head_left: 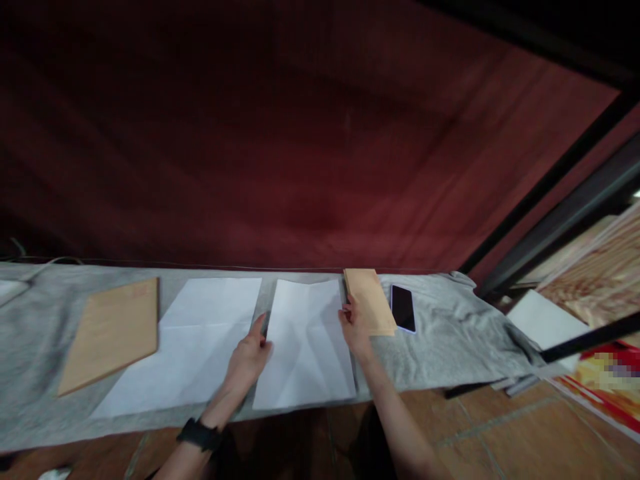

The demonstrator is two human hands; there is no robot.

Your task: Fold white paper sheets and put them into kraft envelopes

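Note:
A creased white sheet of paper lies between my hands on the grey cloth. My left hand, with a black band on its wrist, is at the sheet's left edge. Its index finger is stretched out and the thumb is apart from it, touching or just over the edge. At the right edge, my right hand has curled fingers and seems to pinch the paper there. Just beyond it lies a stack of tan envelopes. To the left is another white paper with a fold line across it, partly under a brown board-like piece.
A dark-screened phone lies right of the envelopes. Grey cloth covers the long narrow surface. A dark red curtain hangs behind it. Black metal bars stand at the right, near a white box-like object.

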